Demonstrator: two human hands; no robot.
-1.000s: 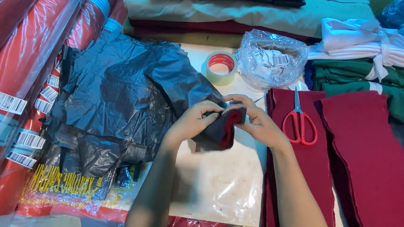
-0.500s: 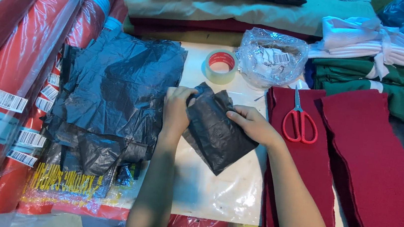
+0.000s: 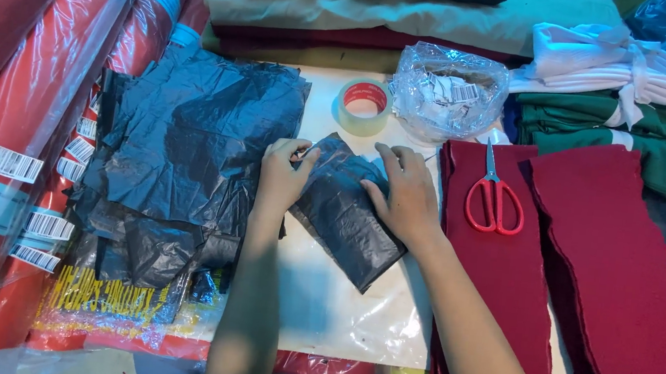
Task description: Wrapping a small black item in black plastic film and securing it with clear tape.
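A dark grey plastic bag (image 3: 347, 213), packed flat and oblong, lies tilted on the white work surface (image 3: 336, 311). My left hand (image 3: 283, 175) grips its upper left edge with curled fingers. My right hand (image 3: 402, 194) presses flat on its upper right side. Left of the hands sits a pile of loose dark grey plastic bags (image 3: 180, 154). What the bag holds is hidden.
Red-handled scissors (image 3: 495, 197) rest on dark red cloth strips (image 3: 588, 271) at the right. A tape roll (image 3: 364, 105) and a clear bag of white labels (image 3: 450, 92) stand behind. Wrapped red fabric rolls (image 3: 18, 121) line the left; folded green and white cloth (image 3: 622, 102) lies back right.
One second ago both hands pinched a dark red piece by the bag. Since then it has gone out of sight, and the bag has been laid flat with both hands on it.
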